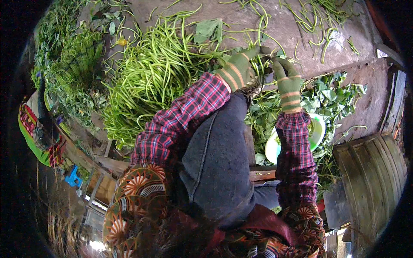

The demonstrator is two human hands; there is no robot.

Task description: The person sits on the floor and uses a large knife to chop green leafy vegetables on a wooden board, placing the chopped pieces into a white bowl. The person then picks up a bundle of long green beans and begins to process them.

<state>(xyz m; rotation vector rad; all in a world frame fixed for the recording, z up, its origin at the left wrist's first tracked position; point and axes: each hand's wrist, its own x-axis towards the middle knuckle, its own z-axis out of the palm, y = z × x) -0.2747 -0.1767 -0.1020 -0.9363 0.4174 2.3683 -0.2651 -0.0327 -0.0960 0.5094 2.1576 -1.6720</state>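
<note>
My left hand (pixel 237 71), in a green glove with orange stripes, is closed around several thin green stems (pixel 256 69) above my knee. Close beside it, my right hand (pixel 288 82) wears a matching glove. Its bent fingers reach to the same stems, but whether they grip them is hard to see. Dark fingertips show between the two hands. A big heap of long green stems (pixel 151 74) lies to the left of my left forearm. Under and beside my right hand are loose green leaves (pixel 326 93).
A white and green bowl (pixel 317 132) stands partly behind my right forearm. Slatted wood (pixel 371 180) is at the right. More greens (pixel 69 61) lie at the far left, and scattered stems (pixel 317 22) on the wooden surface (pixel 338 51). A blue plastic object (pixel 73 176) sits lower left.
</note>
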